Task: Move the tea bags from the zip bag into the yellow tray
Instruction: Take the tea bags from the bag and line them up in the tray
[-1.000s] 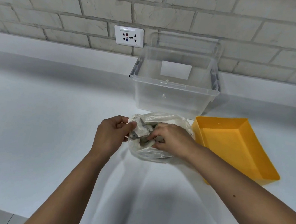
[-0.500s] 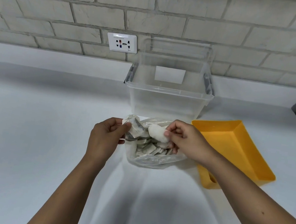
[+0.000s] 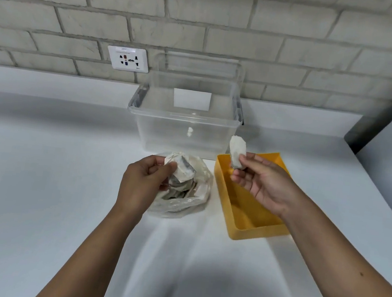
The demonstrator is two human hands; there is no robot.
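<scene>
Yellow tray: open plastic container, set on the white counter just to the right of the zip bag, its visible floor bare; placed close, by judgement, so that each transfer is a short sideways reach. Zip bag: clear crumpled plastic, resting on the counter, mouth turned upward and held open; several tea bags remain inside, pale paper with grey patches, loosely heaped. Left hand: forearm entering from the bottom edge, wrist straight, back of the hand toward the camera, thumb and fingers pinched on the bag's upper rim at its left side, apparently to steady it and keep the opening wide for the other hand. Right hand: forearm reaching in diagonally from the lower right, palm turned partly up and left, raised above the near-left part of the tray; thumb and forefinger grip 1 tea bag by its lower half, the white upper end standing upright above the fingers, the other fingers curled loosely beneath. This tea bag is over the tray's far-left corner, not yet released. Clear storage box: behind both items, against the brick wall, seemingly no part of the transfer. Status, by judgement: early, first piece about to go in.
</scene>
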